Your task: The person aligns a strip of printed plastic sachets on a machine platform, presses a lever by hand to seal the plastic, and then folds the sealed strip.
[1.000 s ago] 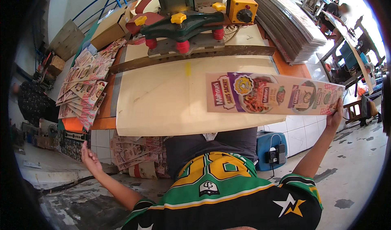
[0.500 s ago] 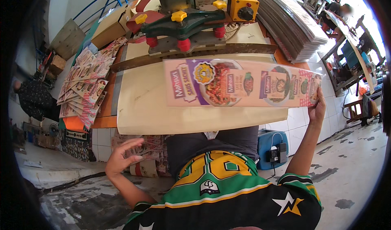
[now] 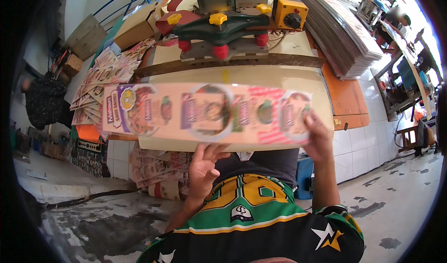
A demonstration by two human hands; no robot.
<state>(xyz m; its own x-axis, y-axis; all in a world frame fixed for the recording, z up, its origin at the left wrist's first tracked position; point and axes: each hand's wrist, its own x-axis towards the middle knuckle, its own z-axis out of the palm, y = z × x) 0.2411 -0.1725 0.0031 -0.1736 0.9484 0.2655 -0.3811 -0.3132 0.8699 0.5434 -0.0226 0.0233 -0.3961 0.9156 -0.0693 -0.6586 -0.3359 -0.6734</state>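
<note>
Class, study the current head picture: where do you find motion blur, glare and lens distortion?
Head view: motion blur smears the printed strip, while the yellow knobs look crisper; head view: glare washes out the upper right; head view: the metal bar bows slightly, inside a curved black border.

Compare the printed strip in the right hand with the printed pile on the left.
The printed strip looks like a single piece, while the printed pile has many overlapping pieces. The strip is held up by the right hand, whereas the pile lies on the table. The strip runs nearly level across the view; the pile's pieces fan out at various angles. Both show pinkish print with food pictures.
</note>
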